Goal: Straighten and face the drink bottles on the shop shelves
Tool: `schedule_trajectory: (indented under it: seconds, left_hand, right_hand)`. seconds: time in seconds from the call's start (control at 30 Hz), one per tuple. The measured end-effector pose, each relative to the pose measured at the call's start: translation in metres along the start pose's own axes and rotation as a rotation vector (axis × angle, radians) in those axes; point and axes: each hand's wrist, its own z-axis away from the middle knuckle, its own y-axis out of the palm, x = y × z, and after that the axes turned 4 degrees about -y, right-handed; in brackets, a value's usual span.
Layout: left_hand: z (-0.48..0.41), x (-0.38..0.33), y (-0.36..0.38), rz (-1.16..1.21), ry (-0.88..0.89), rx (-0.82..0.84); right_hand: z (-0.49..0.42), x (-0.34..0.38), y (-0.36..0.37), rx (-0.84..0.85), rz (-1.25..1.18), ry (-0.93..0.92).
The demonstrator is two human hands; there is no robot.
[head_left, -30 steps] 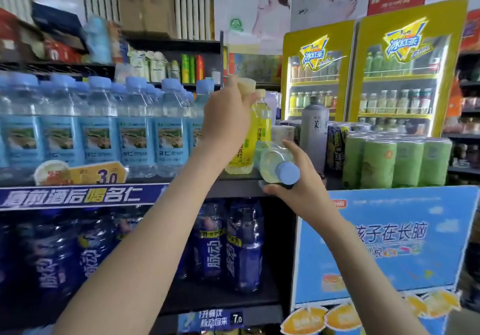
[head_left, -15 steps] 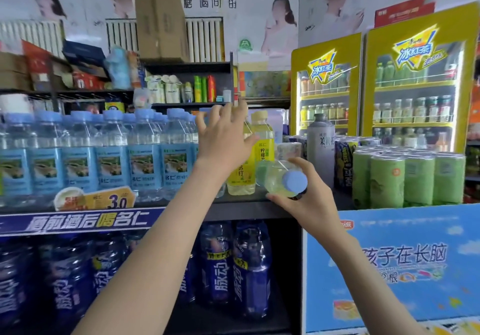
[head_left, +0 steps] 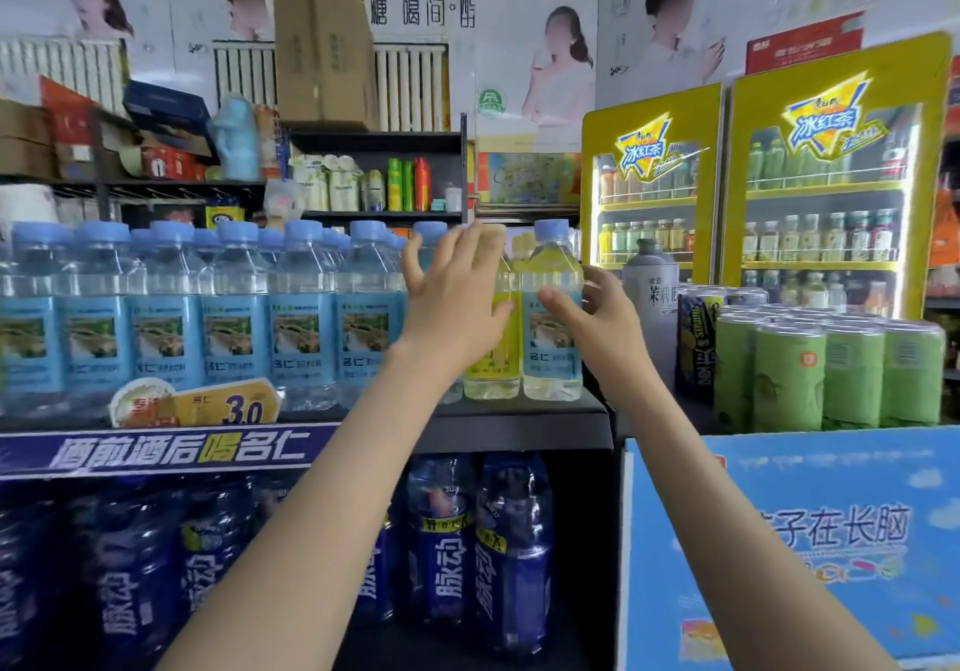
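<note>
Drink bottles (head_left: 236,317) with blue caps and blue labels are standing upright in a close row along the upper shelf (head_left: 524,428), labels facing outward; this stretch is looking finished. At the row's right end the right hand (head_left: 589,319) is holding a blue-labelled bottle (head_left: 551,353), thumb on the label and fingers curling round its far side. That bottle is standing upright on the shelf, label forward. The left hand (head_left: 452,301), close by but apart from the right, is hovering with fingers spread and straight, gripping nothing, in front of the yellow bottle (head_left: 493,358). Whether it is touching that bottle cannot be told. Likely remaining are the yellow bottle, whose facing is partly hidden, and the dark blue bottles (head_left: 483,556) on the shelf below, which are showing labels at mixed angles. The held bottle is sitting near the shelf's right end and front lip. A grey bottle (head_left: 649,301) and green cans (head_left: 831,374) are crowding that side, so open room is lying above and toward the person.
</note>
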Motion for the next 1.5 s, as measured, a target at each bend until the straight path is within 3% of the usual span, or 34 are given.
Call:
schedule_trajectory:
  seconds: [0.23,0.37,0.53,0.67,0.8,0.97,1.2,1.33,1.5]
  left_hand:
    - [0.028,-0.005,0.015,-0.055,0.006,0.032]
    - [0.037,-0.009,0.017,-0.039,0.022,-0.005]
    - [0.083,-0.014,0.028,0.065,0.086,-0.157]
    - [0.124,-0.018,0.026,0.185,0.120,-0.153]
    - [0.167,-0.001,0.022,0.357,0.073,-0.028]
    - [0.227,0.035,0.018,0.415,0.017,-0.078]
    - [0.351,0.135,0.014,0.482,-0.325,0.223]
    - [0.434,0.238,-0.008,0.481,-0.657,0.479]
    - [0.525,0.382,-0.057,0.362,-0.913,0.646]
  right_hand:
    - [0.004,-0.009,-0.002,0.126,0.152,-0.050]
    - [0.014,-0.007,0.001,0.078,0.331,-0.054]
    - [0.066,-0.022,0.017,-0.083,0.506,-0.220]
    - [0.115,-0.031,0.042,-0.123,0.459,-0.332]
    - [0.156,-0.033,0.069,-0.072,0.372,-0.321]
    - [0.209,-0.041,0.107,-0.067,0.258,-0.331]
    - [0.306,-0.069,0.221,0.223,0.228,-0.073]
    - [0.372,-0.072,0.322,0.440,0.245,0.066]
    - [0.445,-0.055,0.472,0.608,0.229,0.314]
